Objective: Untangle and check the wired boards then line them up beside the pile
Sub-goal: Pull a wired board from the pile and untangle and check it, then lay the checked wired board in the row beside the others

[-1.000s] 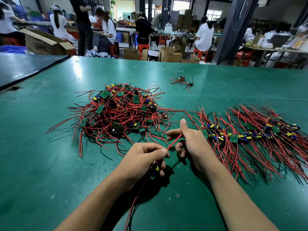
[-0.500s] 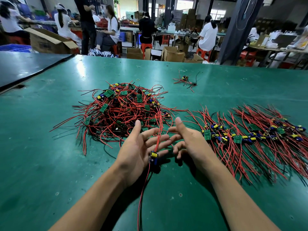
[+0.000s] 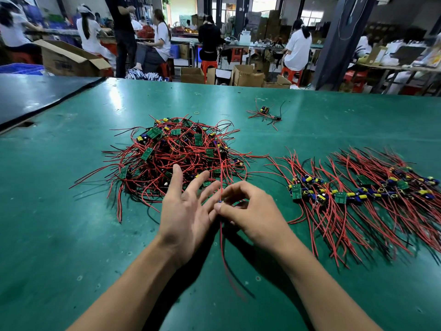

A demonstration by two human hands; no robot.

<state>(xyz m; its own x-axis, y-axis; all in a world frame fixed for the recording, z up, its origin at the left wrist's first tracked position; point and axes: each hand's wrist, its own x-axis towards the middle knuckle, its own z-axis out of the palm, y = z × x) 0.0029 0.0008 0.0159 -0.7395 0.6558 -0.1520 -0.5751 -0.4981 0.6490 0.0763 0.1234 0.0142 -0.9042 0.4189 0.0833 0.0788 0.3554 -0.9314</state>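
A tangled pile (image 3: pixel 176 158) of small green boards with red and black wires lies in the middle of the green table (image 3: pixel 71 235). To its right runs a row of laid-out boards (image 3: pixel 358 192), wires fanned towards me and away. Just in front of the pile, my right hand (image 3: pixel 248 211) pinches one wired board (image 3: pixel 221 203) between thumb and fingers; its red wires run up over the pile and down towards me. My left hand (image 3: pixel 186 211) is beside it, palm up, fingers spread and straight, fingertips touching the board's wires.
One separate wired board (image 3: pixel 265 113) lies farther back on the table. A darker table (image 3: pixel 35 96) joins at the left. Beyond the far edge are cardboard boxes, stools and several seated people at benches.
The board passed from my left hand to my right, which now pinches it. My left hand's fingers have spread wider. The wires now stand straighter over the pile.
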